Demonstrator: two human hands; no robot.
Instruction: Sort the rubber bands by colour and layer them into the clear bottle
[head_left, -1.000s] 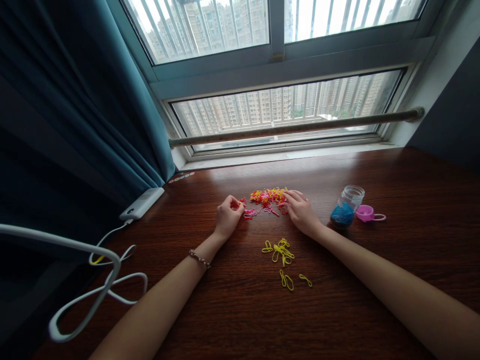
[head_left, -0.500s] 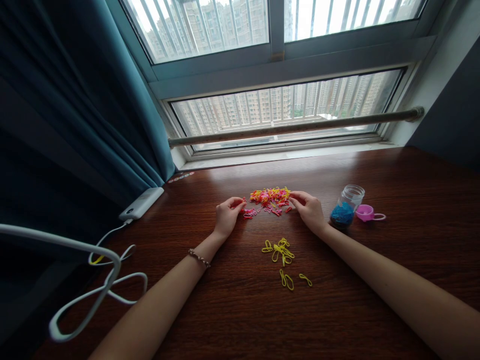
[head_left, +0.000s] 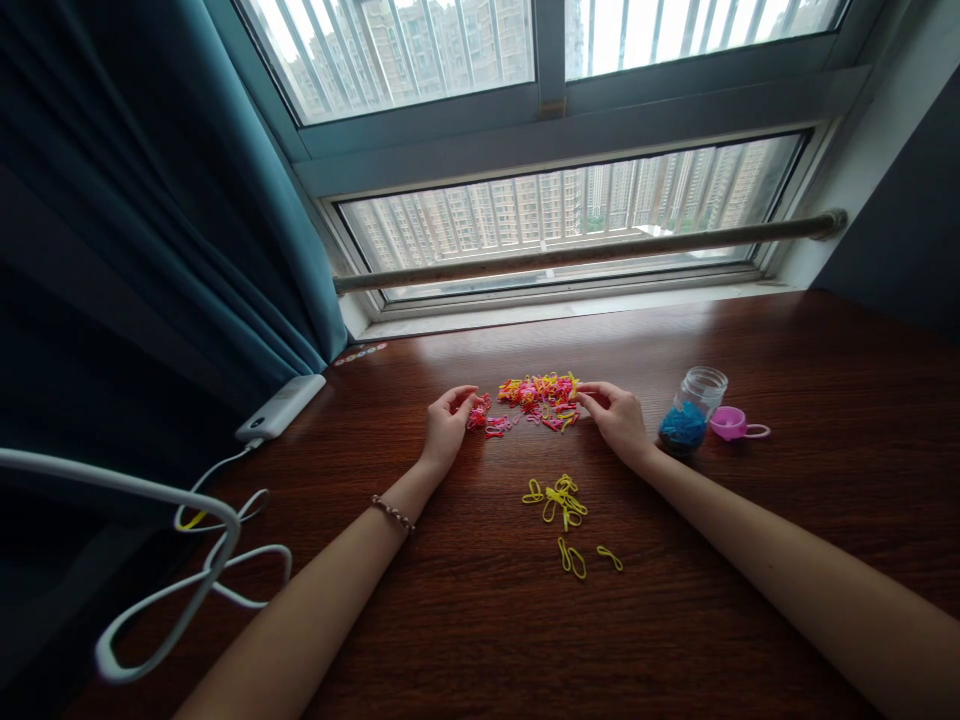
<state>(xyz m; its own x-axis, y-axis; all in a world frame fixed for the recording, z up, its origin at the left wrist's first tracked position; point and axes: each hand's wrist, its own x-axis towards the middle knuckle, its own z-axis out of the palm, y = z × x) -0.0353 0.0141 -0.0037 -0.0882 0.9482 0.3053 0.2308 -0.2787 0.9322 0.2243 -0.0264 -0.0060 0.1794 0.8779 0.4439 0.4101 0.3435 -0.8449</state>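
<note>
A loose pile of small pink, red and yellow rubber bands [head_left: 538,392] lies on the table in front of me. My left hand [head_left: 447,424] is left of it, with curled fingers pinched at a small clump of red rubber bands [head_left: 480,408]. At the pile's right edge, my right hand [head_left: 616,418] has thumb and index finger pinched at a yellow rubber band [head_left: 574,388]. Nearer to me, between my forearms, several yellow rubber bands [head_left: 562,500] form a separate group. A few of them lie apart, closer to me.
Right of my right hand, an uncapped clear jar [head_left: 703,388] holds blue rubber bands. Its pink lid [head_left: 727,423] with a loop lies beside it. At left are a white power bank [head_left: 285,408] and a looped white cable [head_left: 161,480]. A window stands behind the wooden table [head_left: 465,620].
My left hand has shifted slightly left, and red bands now show beside its fingertips, away from the pile. My right hand stays at the pile's right edge, where yellow now shows at its fingertips.
</note>
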